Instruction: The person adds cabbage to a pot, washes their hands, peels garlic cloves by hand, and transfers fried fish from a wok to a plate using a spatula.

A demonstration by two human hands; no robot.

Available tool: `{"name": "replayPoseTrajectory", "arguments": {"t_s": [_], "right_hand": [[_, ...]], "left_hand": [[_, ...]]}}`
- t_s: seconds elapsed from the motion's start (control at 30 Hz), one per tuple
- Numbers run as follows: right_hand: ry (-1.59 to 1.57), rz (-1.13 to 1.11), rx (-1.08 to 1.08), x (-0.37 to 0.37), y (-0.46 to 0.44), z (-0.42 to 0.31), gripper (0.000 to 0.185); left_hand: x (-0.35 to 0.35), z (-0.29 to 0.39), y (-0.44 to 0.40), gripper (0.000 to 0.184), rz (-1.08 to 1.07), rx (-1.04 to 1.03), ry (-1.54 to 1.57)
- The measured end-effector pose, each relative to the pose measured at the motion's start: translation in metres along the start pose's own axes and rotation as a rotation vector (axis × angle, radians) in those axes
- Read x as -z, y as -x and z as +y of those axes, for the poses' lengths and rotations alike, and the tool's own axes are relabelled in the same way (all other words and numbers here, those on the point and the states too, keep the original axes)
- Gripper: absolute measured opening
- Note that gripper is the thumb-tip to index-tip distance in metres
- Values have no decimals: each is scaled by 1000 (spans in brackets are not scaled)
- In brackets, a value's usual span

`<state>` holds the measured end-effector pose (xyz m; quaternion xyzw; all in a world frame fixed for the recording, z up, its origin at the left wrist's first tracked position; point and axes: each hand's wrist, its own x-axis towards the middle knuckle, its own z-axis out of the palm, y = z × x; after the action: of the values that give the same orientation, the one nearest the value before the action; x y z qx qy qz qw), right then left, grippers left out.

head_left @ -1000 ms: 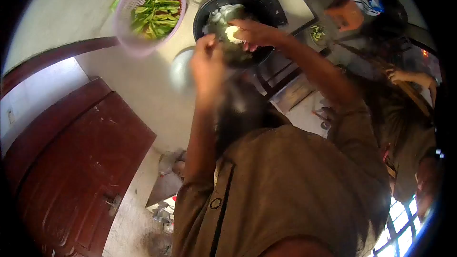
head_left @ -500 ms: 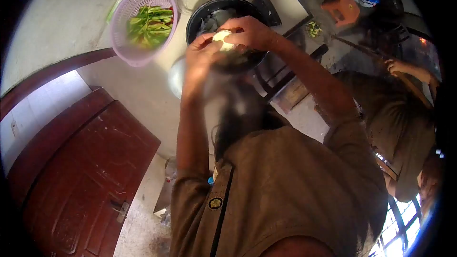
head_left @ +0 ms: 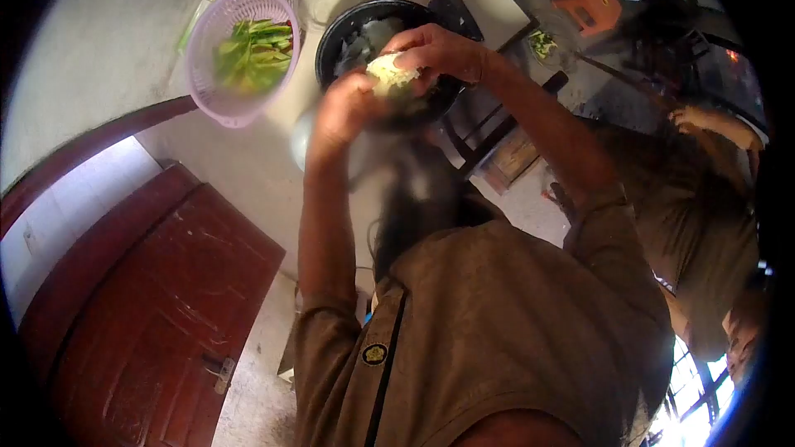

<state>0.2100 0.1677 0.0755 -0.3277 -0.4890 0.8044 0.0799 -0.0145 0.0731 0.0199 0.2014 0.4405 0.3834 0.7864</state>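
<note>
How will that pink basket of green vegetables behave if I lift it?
The pink basket looks like thin, slotted plastic, so it's probably light for its size. The green vegetables lie loose and may slide if it tilts.

Left fingers (head_left: 358, 85), earlier apart from the pale lump (head_left: 392, 71), now touch it opposite the right fingers (head_left: 416, 56), which held it alone at first. Between the fingers, its surface now looks rougher, more ragged.

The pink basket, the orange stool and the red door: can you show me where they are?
pink basket (head_left: 198, 81): head view, on its side wall
orange stool (head_left: 583, 16): head view, on its side
red door (head_left: 166, 281): head view, on its panel
</note>
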Motion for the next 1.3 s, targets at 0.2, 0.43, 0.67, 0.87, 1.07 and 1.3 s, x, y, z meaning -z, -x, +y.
{"name": "replayPoseTrajectory", "arguments": {"t_s": [0.2,0.43,0.67,0.87,1.07,1.3], "right_hand": [[-134,21,-50,22,-1,17,39],[149,267,-61,16,-19,34,25],[1219,447,105,11,-54,57,18],[1283,216,236,-24,-91,63,46],[1609,154,233,-31,-103,95,33],[1511,12,122,-7,-92,68,29]], "left_hand": [[-36,37,13,38,179,162,-419],[-31,16,-13,35,214,-28,-758],[-53,2,-9,34,262,-82,-1604],[-65,5,54,29,390,-727,-1615],[-25,-42,59,26,781,-312,-1188],[-26,-45,48,23,801,-262,-916]]}}
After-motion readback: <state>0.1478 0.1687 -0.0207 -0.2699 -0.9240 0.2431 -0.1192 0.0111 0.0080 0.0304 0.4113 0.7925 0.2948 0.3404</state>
